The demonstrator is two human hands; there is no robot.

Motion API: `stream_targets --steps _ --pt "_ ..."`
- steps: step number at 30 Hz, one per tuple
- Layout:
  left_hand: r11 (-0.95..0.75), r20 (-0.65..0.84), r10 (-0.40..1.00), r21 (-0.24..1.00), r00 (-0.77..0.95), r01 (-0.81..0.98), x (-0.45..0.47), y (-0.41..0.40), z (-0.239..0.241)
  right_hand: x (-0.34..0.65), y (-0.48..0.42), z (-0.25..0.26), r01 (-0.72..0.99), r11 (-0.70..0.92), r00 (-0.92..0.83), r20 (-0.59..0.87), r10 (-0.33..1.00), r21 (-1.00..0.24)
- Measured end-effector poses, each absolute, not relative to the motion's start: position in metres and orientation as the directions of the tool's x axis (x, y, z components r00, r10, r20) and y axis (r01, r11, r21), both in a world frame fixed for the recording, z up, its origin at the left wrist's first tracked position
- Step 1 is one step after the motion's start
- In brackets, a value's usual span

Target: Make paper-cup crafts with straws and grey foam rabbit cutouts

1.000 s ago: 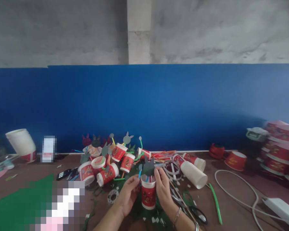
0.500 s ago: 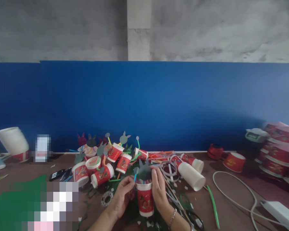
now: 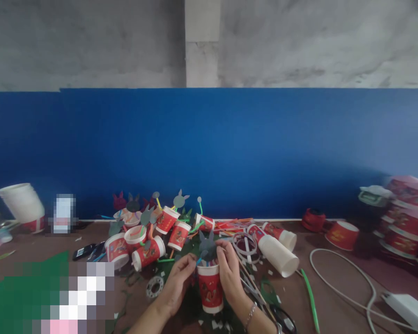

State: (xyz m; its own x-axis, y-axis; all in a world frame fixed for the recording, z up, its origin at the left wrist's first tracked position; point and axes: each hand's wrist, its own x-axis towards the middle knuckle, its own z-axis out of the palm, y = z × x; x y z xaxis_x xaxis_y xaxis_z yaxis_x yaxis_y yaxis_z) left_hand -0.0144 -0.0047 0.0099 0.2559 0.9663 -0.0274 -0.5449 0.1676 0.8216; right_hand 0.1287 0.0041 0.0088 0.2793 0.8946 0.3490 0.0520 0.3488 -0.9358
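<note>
A red paper cup [image 3: 211, 291] with a white rim stands upright between my hands. Above its rim rises a dark grey paper cutout [image 3: 206, 241] with two pointed ears. My left hand [image 3: 177, 282] pinches a short blue straw [image 3: 199, 261] at the cup's left rim; a small grey disc [image 3: 204, 253] at its far end lies in front of the cutout. Beside the cup, my right hand [image 3: 231, 273] has bent fingers with the tips closed at the cutout's right edge, and the palm is against the cup's side. Coloured strips show just inside the rim.
Several red cups with straws and grey cutouts [image 3: 149, 253] lie behind my left hand. To the right are stacked white cups [image 3: 279, 256], scissors [image 3: 283, 319], a green tube [image 3: 310, 301] and a white cable [image 3: 344, 299]. A tape roll [image 3: 155, 287] lies left; paper scraps are scattered around.
The blue straw has tilted right, bringing its grey disc from beside the cutout to in front of it. My right fingers have curled in at the cutout's edge. The cup stays in place.
</note>
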Motion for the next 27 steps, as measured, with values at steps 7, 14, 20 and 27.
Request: stream_targets --steps 7,14,20,27 --pt "0.192 -0.097 0.975 0.825 0.200 -0.532 -0.017 0.001 0.002 0.126 0.004 0.004 0.032 0.329 0.236 0.327 0.915 -0.944" --pt "0.108 -0.023 0.984 0.869 0.177 -0.483 -0.016 -0.001 0.005 0.127 0.003 0.001 0.096 0.390 0.246 0.402 0.882 -0.916" --pt "0.169 -0.155 0.985 0.828 0.072 -0.534 -0.015 -0.003 0.009 0.126 0.003 -0.002 0.101 0.406 0.217 0.418 0.882 -0.908" --pt "0.215 -0.127 0.973 0.791 0.191 -0.573 -0.015 -0.007 0.013 0.126 0.003 -0.003 0.097 0.429 0.178 0.440 0.881 -0.898"
